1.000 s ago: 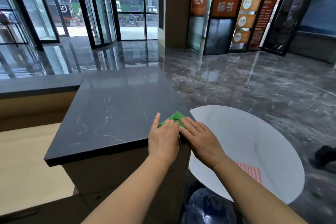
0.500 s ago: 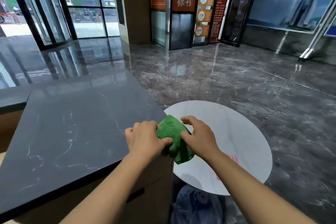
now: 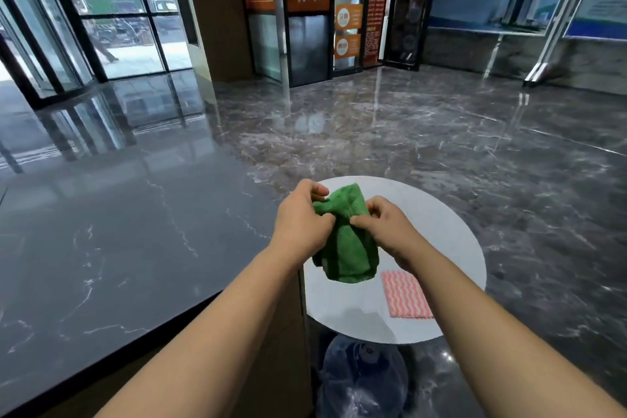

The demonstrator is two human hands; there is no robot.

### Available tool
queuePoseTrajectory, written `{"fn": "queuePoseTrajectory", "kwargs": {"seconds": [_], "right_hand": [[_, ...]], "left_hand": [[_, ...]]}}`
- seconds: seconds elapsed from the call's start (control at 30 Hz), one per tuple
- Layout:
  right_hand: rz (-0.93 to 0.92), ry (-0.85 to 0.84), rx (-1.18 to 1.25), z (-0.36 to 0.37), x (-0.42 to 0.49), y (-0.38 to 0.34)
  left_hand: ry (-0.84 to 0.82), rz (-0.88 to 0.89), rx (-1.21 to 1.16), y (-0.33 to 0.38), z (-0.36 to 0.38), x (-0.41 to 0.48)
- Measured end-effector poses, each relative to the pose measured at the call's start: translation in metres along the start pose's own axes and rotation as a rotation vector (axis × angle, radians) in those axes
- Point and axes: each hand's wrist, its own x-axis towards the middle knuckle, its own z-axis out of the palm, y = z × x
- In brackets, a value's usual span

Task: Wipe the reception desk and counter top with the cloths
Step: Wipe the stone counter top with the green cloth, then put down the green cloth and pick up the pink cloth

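Fingers point(image 3: 325, 219) of the left hand point(image 3: 298, 224): curled shut, pinching the upper left edge of a green terry wiping cloth point(image 3: 346, 248). Fingers of the right hand point(image 3: 383, 227): likewise closed, thumb and forefinger nipping the cloth's upper right part. Both grips sit close together near the top, so the rest of the cloth hangs loose below them.

Green cloth: held in the air, clear of any surface, just past the right edge of the dark grey veined stone counter point(image 3: 118, 248) and above a round white table top point(image 3: 451, 248). Partly bunched, partly draped; the two-handed pinch looks like a refold or a turn to a fresh face, which is a judgement only.

Dark stone counter: broad, glossy, fills the left and near left. Nothing rests on the visible part.

Round white table: lower than the counter, to its right. Carries a flat folded pink-and-white wavy-striped cloth point(image 3: 405, 293) near its near right edge, well apart from the hands and likely parked as the second cloth.

Clear plastic water jug point(image 3: 364, 380): on the floor below the table's near rim, against the counter's tan side panel point(image 3: 288, 349).

Grey marble floor point(image 3: 475, 146): far and right, polished.

Stage, as judged: cloth being readied, no wiping contact at present.
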Motion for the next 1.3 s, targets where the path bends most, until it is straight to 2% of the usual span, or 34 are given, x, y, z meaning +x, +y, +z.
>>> {"fn": "queuePoseTrajectory", "kwargs": {"seconds": [0.1,0.3,0.37,0.47,0.53,0.6,0.73,0.83,0.97,1.07,1.23,1.3], "right_hand": [[0.025,0.027,0.063,-0.025,0.003,0.018],[0.141,-0.026,0.074,-0.062,0.023,0.053],[0.205,-0.052,0.078,-0.068,0.031,0.067],[0.283,-0.038,0.155,-0.069,0.045,0.091],[0.327,-0.025,0.212,-0.066,0.054,0.108],[0.382,-0.025,0.273,-0.062,0.063,0.124],[0.451,0.029,0.238,-0.048,0.075,0.157],[0.476,0.049,0.078,-0.032,0.084,0.187],[0.521,-0.013,-0.038,-0.008,0.092,0.216],[0.534,-0.028,-0.064,0.007,0.100,0.237],[0.490,-0.058,-0.064,0.024,0.122,0.263],[0.454,-0.095,-0.092,0.030,0.128,0.281]], "left_hand": [[-0.026,-0.006,-0.066,0.007,0.042,0.005],[-0.185,-0.248,-0.109,-0.006,0.109,0.021],[-0.219,-0.405,-0.197,-0.012,0.122,0.028],[-0.244,-0.784,-0.549,-0.029,0.137,0.030],[-0.320,-0.905,-0.700,-0.042,0.150,0.025],[-0.372,-0.924,-0.699,-0.060,0.166,0.023],[-0.246,-0.854,-0.544,-0.092,0.190,0.022],[-0.226,-0.745,-0.235,-0.123,0.205,0.024],[-0.322,-0.588,0.141,-0.151,0.216,0.027],[-0.360,-0.573,0.164,-0.167,0.222,0.033],[-0.367,-0.574,0.019,-0.192,0.235,0.045],[-0.412,-0.559,0.070,-0.196,0.239,0.047]]}}
